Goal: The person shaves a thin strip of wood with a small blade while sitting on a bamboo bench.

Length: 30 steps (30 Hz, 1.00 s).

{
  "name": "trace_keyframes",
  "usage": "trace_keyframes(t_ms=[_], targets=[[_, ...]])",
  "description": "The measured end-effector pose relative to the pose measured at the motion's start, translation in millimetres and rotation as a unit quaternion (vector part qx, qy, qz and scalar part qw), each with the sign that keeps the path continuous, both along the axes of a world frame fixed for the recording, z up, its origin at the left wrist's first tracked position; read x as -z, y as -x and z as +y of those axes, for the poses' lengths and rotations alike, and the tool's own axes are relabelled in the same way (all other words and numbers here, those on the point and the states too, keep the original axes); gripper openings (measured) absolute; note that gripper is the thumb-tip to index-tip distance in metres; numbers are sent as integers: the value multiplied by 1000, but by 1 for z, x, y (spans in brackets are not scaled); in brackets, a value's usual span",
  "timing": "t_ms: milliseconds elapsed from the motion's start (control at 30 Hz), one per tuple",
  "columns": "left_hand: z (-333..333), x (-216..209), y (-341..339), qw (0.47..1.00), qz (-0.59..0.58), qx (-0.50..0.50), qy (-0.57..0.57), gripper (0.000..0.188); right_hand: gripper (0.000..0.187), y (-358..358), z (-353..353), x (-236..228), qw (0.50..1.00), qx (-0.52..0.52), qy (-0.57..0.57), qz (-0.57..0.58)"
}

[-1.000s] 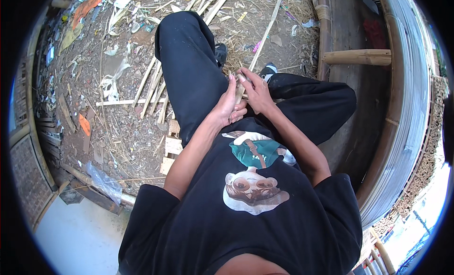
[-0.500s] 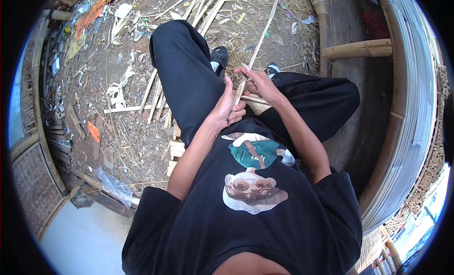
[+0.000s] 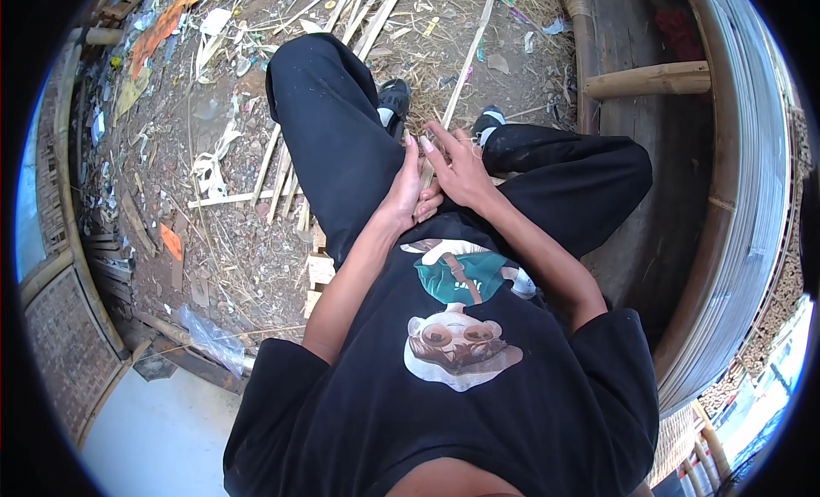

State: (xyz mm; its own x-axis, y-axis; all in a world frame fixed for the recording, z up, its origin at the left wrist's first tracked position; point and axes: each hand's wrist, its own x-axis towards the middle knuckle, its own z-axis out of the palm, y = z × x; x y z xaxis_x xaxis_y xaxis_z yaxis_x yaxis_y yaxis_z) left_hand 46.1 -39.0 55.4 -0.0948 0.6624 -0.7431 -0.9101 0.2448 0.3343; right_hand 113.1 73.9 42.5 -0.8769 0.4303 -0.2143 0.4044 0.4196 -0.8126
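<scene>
A long, pale bamboo strip (image 3: 471,63) runs from my lap out over the littered ground between my feet. Its near end lies in my left hand (image 3: 407,194), whose fingers curl round it while the thumb points up. Over the same strip, just beyond those fingers, is my right hand (image 3: 462,169), with its back turned up and its fingers bent down. Whatever sits under the right palm is hidden. Thin, pale fibres show beside the right fingers.
More bamboo strips (image 3: 373,23) lie ahead and beside my left leg. Scraps of plastic and an orange sheet (image 3: 162,29) litter the ground. On the right stands a bamboo frame with a round crossbar (image 3: 649,81). A clear plastic bag (image 3: 211,339) lies at lower left.
My right hand has turned and come back toward my left hand, covering more of the strip. The left hand keeps its place round the near end.
</scene>
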Motion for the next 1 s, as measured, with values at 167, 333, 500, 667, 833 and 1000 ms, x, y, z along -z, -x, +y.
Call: trace_keyframes(t_ms=[167, 333, 500, 667, 833, 1000], targets=[[-3, -4, -1, 1000, -21, 9, -5, 77, 47, 3, 4, 10, 975, 59, 208, 46], [-4, -1, 4, 999, -42, 12, -18, 78, 45, 8, 22, 7, 882, 86, 462, 21], [-2, -1, 6, 1000, -26, 2, -9, 78, 40, 9, 22, 3, 942, 68, 328, 9], [-4, 1, 5, 999, -13, -13, -32, 76, 49, 5, 36, -11, 991, 106, 64, 58], [-3, 1, 6, 999, 1, -12, -30, 75, 44, 0, 46, -36, 979, 116, -130, 110], [-3, 1, 6, 999, 19, -4, -28, 73, 27, -4, 38, -38, 980, 8, -167, 106]])
